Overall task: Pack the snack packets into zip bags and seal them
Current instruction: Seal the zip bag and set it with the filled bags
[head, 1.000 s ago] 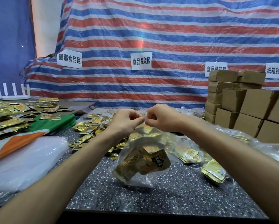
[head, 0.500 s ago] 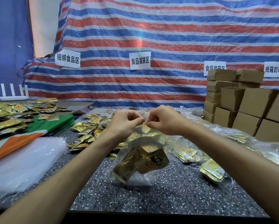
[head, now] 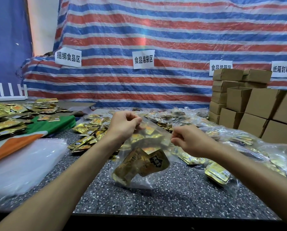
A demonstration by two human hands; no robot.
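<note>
Hands (head: pixel 122 125) (head: pixel 190 140) farther apart, zip bag (head: pixel 147 147) between.

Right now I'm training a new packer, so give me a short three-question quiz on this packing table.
1. True or false: the left hand and the right hand both pinch the top edge of the zip bag.
2. The cardboard boxes stand: A) on the person's right; B) on the person's left; C) inside the bag.
3. Fill in: the snack packets in the held bag are ___ in colour.
Key: 1 true; 2 A; 3 gold.
</note>
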